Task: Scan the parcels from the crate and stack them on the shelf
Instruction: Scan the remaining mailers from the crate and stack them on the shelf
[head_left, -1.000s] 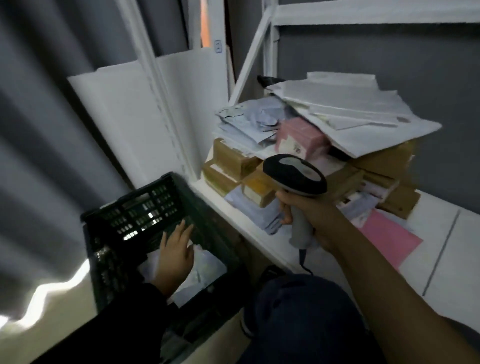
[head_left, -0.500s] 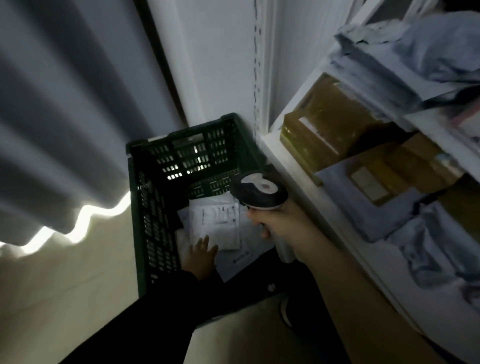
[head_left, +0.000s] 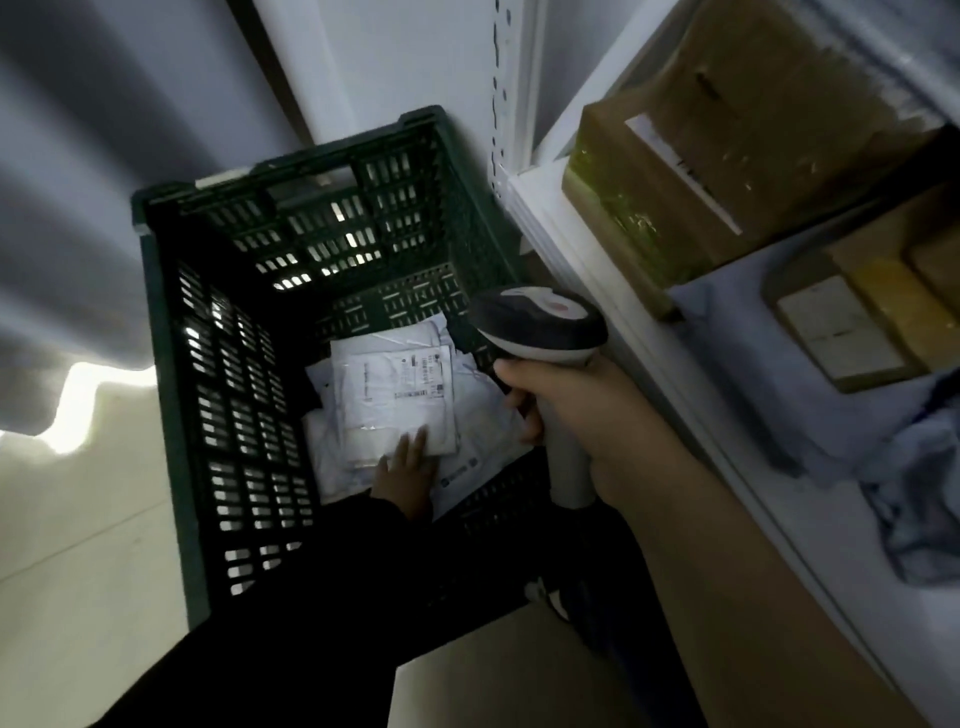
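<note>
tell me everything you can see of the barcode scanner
The barcode scanner is a handheld gun type, seemingly plastic: a dark head with a pale top panel bearing a reddish spot, on a grey handle. The right hand grips the handle, whose lower end shows below the fist. It hangs over the right side of the green crate, beside the shelf edge, head turned toward the parcels inside. Nothing else visibly touches it.

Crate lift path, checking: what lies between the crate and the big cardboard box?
Head view: the shelf's white upright stands between crate and cardboard box.
</note>
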